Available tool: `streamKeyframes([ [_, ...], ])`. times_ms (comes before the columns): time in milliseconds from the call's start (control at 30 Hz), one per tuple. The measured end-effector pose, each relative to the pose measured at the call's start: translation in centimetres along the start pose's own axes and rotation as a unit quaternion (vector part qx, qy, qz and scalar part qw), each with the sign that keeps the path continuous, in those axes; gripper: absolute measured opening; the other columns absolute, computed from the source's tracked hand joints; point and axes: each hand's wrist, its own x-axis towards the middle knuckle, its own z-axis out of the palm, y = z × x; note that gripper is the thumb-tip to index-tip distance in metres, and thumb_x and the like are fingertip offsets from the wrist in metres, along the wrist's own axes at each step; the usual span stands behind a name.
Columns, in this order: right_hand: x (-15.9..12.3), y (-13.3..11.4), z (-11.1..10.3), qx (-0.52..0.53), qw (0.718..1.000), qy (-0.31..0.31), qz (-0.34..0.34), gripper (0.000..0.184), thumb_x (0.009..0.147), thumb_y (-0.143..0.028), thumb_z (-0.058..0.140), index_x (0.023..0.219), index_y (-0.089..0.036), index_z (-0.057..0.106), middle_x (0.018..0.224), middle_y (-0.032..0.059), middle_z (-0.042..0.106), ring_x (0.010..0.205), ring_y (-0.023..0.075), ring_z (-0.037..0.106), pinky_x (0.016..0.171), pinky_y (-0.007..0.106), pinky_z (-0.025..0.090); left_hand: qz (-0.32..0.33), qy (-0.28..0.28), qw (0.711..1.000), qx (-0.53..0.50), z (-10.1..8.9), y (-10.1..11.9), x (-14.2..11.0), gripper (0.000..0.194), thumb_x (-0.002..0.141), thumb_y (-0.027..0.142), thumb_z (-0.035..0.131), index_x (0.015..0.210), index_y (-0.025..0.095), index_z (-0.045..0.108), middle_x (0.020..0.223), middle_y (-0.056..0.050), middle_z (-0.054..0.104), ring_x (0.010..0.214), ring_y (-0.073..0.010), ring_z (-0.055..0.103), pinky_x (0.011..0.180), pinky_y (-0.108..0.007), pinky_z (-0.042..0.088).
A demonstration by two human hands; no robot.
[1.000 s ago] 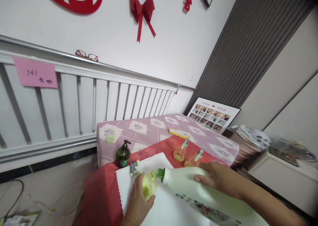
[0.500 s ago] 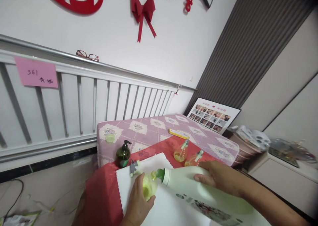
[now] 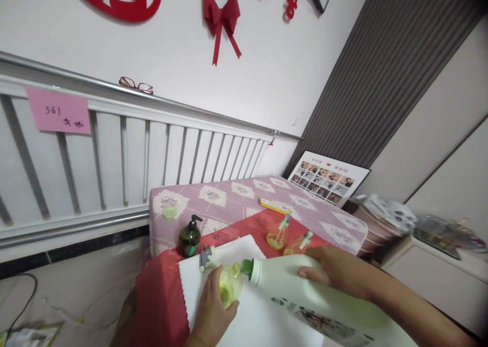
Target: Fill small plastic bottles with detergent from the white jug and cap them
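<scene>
Our left hand was curled around the small bottle, fingers along its nine o'clock side and thumb at five o'clock, opened only as wide as its yellow-tinted body. Our right hand gripped the big pale green jug from above, thumb pressed on its upper side; its other fingers went over the far side, so we could not tell how tightly they closed.

We had the jug tilted on its side, its green-lined mouth at the neck of the small bottle, toward two o'clock; whether they touched, or whether liquid ran between them, we could not tell. The small bottle was over the white sheet, which lay on the red cloth.

From the small bottle, we had the grey spray head near at ten o'clock, and the dark pump bottle upright farther out that way. Two clear spray bottles stood at about two o'clock, the nearer-right one partly behind the jug. Beyond the cloth, on the patterned purple surface, lay the yellow-edged packet at one o'clock and the pale green round piece between ten and eleven. Past them, the white radiator ran along the wall from ten to twelve.
</scene>
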Motion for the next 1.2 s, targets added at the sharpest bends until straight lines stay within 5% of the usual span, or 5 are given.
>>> streamKeyframes([
  [1200, -0.5, -2.1, -2.0, -0.002, 0.999, -0.050, -0.003, 0.044, 0.085, -0.060, 0.051, 0.090, -0.019, 0.068, 0.097, 0.0134, 0.077, 0.089, 0.0330, 0.070, 0.073, 0.038, 0.050, 0.015, 0.016, 1.000, 0.011, 0.4, -0.3, -0.1, 0.082, 0.066, 0.023, 0.059, 0.142, 0.012, 0.033, 0.147, -0.018, 0.048, 0.141, -0.0292, 0.043, 0.118, -0.042, 0.036],
])
